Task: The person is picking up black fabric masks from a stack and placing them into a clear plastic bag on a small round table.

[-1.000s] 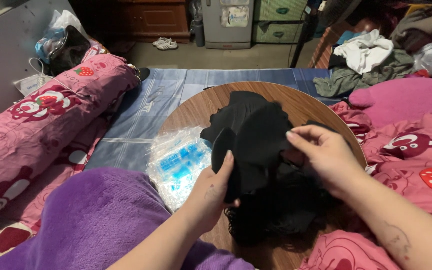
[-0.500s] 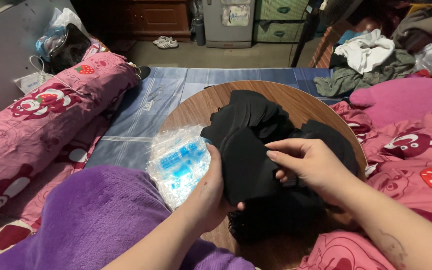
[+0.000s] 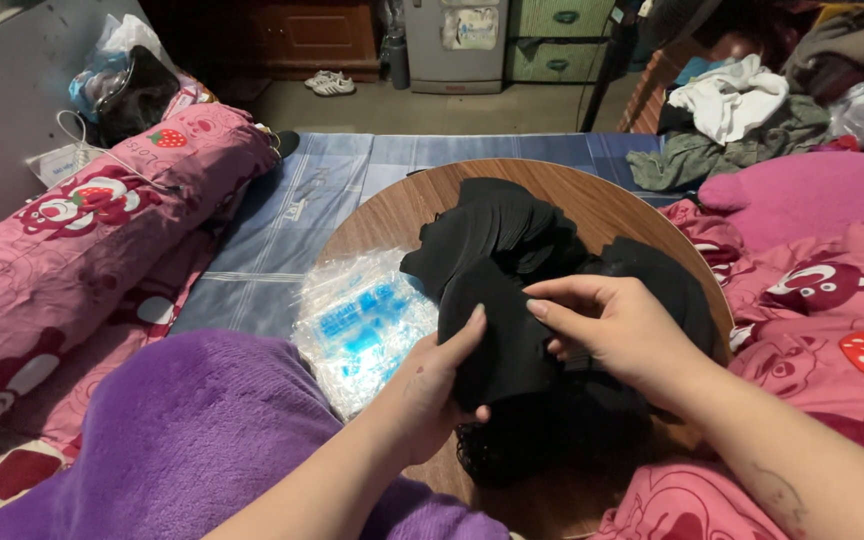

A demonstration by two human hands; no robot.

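Both hands are closed on one folded piece of soft black fabric (image 3: pixel 512 335) held over a round wooden tabletop (image 3: pixel 592 205); judging by the grip, the step in hand looks like folding or gathering the piece, with the pinch already made and the fold not yet flattened. The left hand (image 3: pixel 432 385) comes up from below, palm cupped against the near side of the cloth, thumb pressed on its lower edge, forefinger stretched up along its left face; its fingers are about half curled, gripping rather than spread. The right hand (image 3: pixel 617 335) reaches in from the right with wrist bent, thumb and forefinger nipping the cloth's upper right edge, remaining fingers tucked under and partly hidden, so how tightly they close I cannot tell. The fabric sits between the two sets of fingertips, touching both; beyond them, farther from the body, a looser heap of black cloth (image 3: pixel 502 230) lies on the table, and below the fingers a darker lacy bunch (image 3: pixel 527 445) rests near the table's near edge. Just left of the left fingers lies a clear plastic packet with blue printing (image 3: pixel 357 325); a purple fleece blanket (image 3: pixel 182 440) covers the lap beneath that forearm. Next, I judge, the cloth wants an even pull from both pinches so the limp material does not slump.
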